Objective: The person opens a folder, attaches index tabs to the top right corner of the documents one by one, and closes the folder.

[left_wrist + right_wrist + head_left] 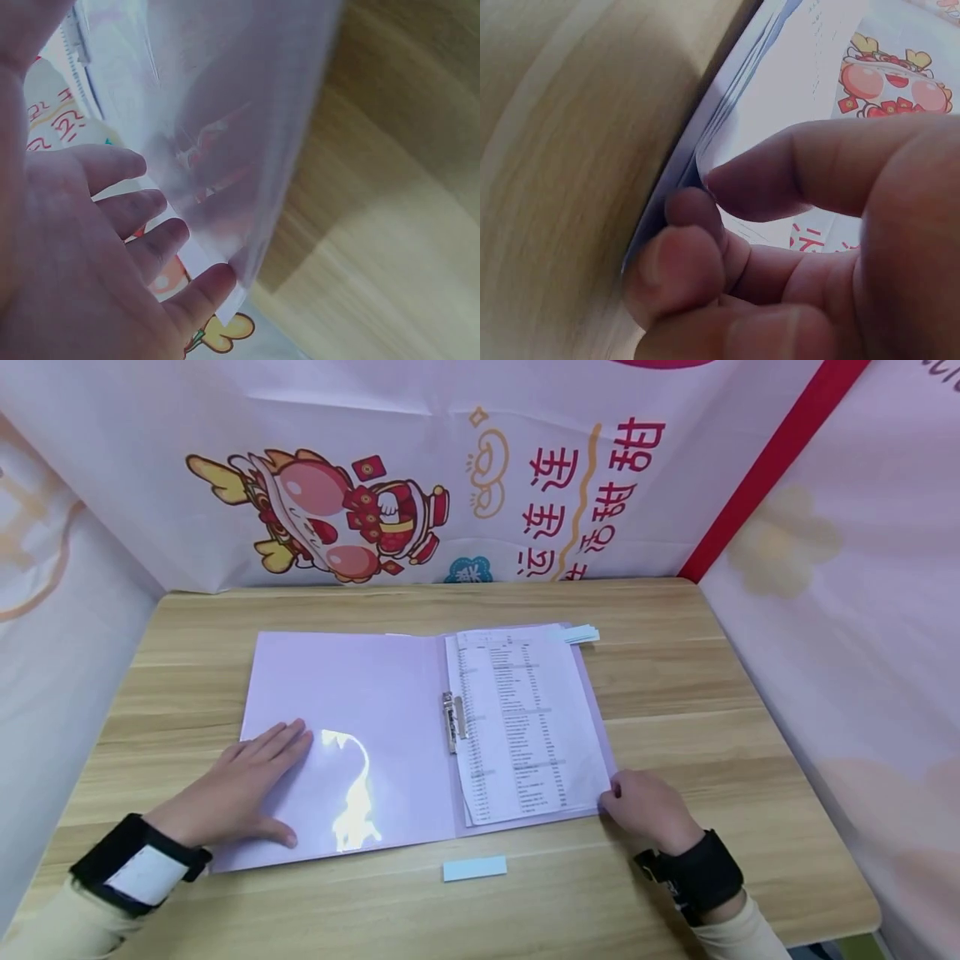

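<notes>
A light purple folder (pixel 360 685) lies spread on the table, its metal clip (pixel 451 722) near the spine. Printed sheets (pixel 517 727) cover the right side. My left hand (pixel 243 785) rests on the left cover with fingers spread; in the left wrist view its straight fingertips (pixel 201 294) touch the glossy cover (pixel 225 142). At the lower right corner of the stack, my right hand (pixel 651 806) pinches the sheets' corner between thumb and forefinger. The right wrist view shows that corner slightly lifted between the fingertips (pixel 731 184), the other fingers curled below.
A pale blue strip (pixel 475 868) lies on the wooden table (pixel 337 910) in front of the folder. More pale blue strips (pixel 581 634) stick out at the stack's top right corner. A printed cloth (pixel 420 410) hangs behind the table's back edge.
</notes>
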`<action>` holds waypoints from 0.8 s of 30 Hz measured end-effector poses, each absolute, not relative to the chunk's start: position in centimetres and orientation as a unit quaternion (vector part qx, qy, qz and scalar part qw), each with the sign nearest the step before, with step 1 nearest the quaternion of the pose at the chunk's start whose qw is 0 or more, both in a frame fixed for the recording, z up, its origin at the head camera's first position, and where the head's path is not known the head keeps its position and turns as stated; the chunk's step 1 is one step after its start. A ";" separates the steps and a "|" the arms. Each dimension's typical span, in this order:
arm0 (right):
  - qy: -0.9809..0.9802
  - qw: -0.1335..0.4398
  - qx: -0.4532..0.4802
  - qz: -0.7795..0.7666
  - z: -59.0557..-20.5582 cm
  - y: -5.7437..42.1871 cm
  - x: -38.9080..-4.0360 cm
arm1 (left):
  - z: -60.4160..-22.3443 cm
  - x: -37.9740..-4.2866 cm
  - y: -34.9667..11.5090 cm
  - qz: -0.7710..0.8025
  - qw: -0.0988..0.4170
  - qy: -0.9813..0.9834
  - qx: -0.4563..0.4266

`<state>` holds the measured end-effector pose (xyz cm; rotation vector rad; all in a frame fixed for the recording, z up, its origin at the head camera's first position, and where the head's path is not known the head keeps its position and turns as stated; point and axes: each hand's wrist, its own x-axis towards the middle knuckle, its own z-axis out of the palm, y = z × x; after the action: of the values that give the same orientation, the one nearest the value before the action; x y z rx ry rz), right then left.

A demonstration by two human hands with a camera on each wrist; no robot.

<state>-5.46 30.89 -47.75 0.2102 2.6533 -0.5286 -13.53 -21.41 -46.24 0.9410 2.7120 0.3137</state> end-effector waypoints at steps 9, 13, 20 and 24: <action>0.955 0.215 0.087 -0.187 -47.6 31.3 -5.4 | -45.2 -13.7 -21.7 0.123 0.107 0.924 0.345; 0.954 0.217 0.086 -0.188 -47.5 31.3 -5.5 | -45.2 -13.7 -21.9 0.127 0.092 0.922 0.353; 0.954 0.216 0.086 -0.191 -47.0 31.4 -5.5 | -44.9 -13.7 -22.1 0.142 0.082 0.922 0.350; 0.955 0.207 0.077 -0.199 -46.3 31.5 -5.7 | -44.5 -13.7 -22.3 0.161 0.073 0.922 0.344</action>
<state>-5.66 31.50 -46.28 0.2154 2.6593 -0.5554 -13.66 -22.27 -44.46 1.0342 2.7695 0.4834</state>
